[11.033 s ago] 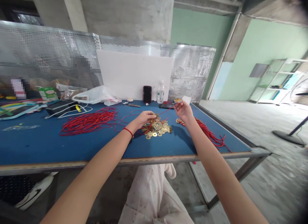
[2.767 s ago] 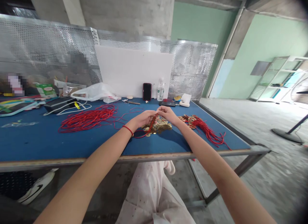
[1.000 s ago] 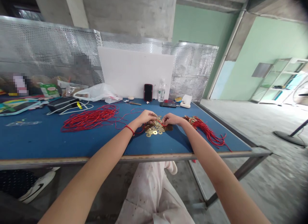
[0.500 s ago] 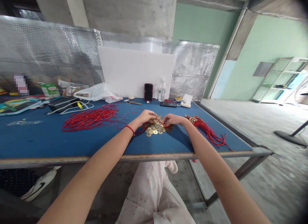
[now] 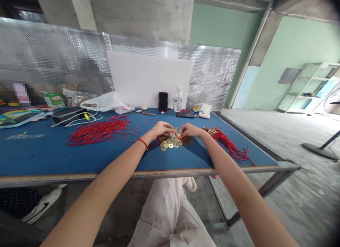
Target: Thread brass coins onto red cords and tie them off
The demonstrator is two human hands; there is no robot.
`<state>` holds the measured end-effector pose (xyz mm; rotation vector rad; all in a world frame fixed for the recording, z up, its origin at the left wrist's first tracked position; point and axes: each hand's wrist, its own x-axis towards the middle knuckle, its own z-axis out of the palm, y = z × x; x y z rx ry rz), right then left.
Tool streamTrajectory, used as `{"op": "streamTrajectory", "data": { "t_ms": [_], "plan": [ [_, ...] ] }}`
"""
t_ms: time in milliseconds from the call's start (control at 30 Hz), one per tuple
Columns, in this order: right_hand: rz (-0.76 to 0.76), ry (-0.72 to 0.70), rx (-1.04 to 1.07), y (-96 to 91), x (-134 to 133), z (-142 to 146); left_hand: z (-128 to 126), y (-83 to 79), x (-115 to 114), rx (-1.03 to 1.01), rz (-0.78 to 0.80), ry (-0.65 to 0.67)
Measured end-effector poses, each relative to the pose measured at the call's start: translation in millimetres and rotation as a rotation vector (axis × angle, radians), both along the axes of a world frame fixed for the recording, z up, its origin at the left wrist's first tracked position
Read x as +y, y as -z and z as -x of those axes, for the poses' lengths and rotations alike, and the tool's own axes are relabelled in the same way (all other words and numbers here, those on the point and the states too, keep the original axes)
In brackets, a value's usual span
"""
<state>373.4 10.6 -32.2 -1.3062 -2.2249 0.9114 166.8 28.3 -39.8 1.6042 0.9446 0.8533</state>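
Note:
Over a pile of brass coins with holes (image 5: 170, 145), both my hands pinch a short red cord (image 5: 176, 134) that runs between them. My left hand (image 5: 162, 129) has its fingers closed on the cord at the left of the pile. My right hand (image 5: 189, 130) grips it on the right side, thumb and fingers together. Whether a coin is on the cord between them I cannot tell. A loose bundle of red cords (image 5: 99, 130) lies to the left. Right of my hands is a bunch of red cords with coins at one end (image 5: 225, 141).
Behind the coins stand a phone (image 5: 163, 101) and a plastic bottle (image 5: 177, 99) against a white board (image 5: 148, 77). A black device (image 5: 185, 114) lies to the right of the bottle. Pliers-like tool (image 5: 147, 113), white bag (image 5: 106, 102) and black box (image 5: 67, 116) lie leftward.
My fingers have shifted slightly and the red cord between my hands now sags a little in a curve near my right hand. The view has moved slightly.

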Motion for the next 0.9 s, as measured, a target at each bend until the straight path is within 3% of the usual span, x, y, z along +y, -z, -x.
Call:
{"op": "streamTrajectory", "data": {
  "t_ms": [233, 400, 900],
  "plan": [
    [-0.227, 0.138, 0.112, 2.9, 6, 3, -1, -2.1, -7, 0.032, -0.043, 0.019],
    [-0.328, 0.096, 0.249, -0.2, 3, 11, -4, -2.3, -10, 0.004, -0.043, 0.020],
    [-0.413, 0.069, 0.166, 6.6, 1, 21, -5, -3.8, -13, -0.015, -0.109, -0.003]
  ]
}}
